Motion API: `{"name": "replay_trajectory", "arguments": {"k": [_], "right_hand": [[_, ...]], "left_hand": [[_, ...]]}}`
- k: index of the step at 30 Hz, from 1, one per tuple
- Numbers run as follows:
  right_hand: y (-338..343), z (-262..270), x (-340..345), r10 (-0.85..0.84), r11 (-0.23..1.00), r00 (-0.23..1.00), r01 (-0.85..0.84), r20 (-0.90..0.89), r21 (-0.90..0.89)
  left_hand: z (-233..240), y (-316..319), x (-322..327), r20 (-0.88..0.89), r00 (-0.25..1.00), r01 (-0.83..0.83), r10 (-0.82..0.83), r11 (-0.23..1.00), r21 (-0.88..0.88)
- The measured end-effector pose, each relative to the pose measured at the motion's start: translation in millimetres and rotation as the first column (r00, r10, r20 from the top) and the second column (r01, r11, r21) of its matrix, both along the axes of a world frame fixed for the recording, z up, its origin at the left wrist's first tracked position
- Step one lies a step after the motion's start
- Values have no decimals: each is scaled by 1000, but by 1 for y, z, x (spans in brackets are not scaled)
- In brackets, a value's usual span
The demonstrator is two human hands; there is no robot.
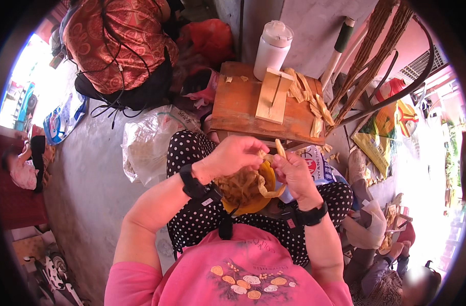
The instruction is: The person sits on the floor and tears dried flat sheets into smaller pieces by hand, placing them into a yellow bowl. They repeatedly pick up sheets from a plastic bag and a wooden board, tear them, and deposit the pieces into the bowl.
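Above a yellow basin point(270, 178) on my lap, both hands are raised close together. My right hand point(294, 174) is shut on a pale, rolled dried strip point(280, 148), whose tip sticks up past the fingers. A looped yellowish strip point(264, 189) hangs below it over the basin. My left hand point(242, 153) reaches across from the left with its fingertips pinched on a small piece of the same material. Thin brownish dried strips point(236, 187) fill the basin. Ahead stands a wooden stool point(233, 103) bearing a slotted wooden block point(273, 99) and dried strips point(317, 111).
A white bottle point(273, 49) stands at the stool's back. Left of my knee sits a clear plastic bag point(152, 141). A printed sack point(319, 164) is beside my right knee. Bundled sticks point(370, 65) lean at the right. Other people sit at upper left and lower right.
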State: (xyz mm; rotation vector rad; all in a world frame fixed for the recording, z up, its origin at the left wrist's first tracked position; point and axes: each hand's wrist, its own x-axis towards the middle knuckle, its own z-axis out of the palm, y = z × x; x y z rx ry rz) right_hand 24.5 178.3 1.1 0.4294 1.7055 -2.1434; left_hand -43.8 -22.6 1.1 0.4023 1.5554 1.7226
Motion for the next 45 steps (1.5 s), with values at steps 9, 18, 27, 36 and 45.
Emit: {"name": "replay_trajectory", "arguments": {"k": [9,18,27,36,45], "right_hand": [[19,-8,38,220,944,975,-216,14,248],[35,16,46,295,891,955,-274,-2,362],[35,60,39,490,812,866,-412,-102,413],[33,4,48,196,980,981,-196,-12,-33],[-9,-25,50,305,607,911,38,276,-794]], "left_hand": [[-35,1,46,-757,653,-252,-28,934,-252],[8,-12,39,-260,962,-152,84,955,-254],[65,5,17,-207,846,437,-491,862,-258],[41,4,32,318,893,276,-317,946,170],[9,13,41,-438,899,41,-7,997,69]]}}
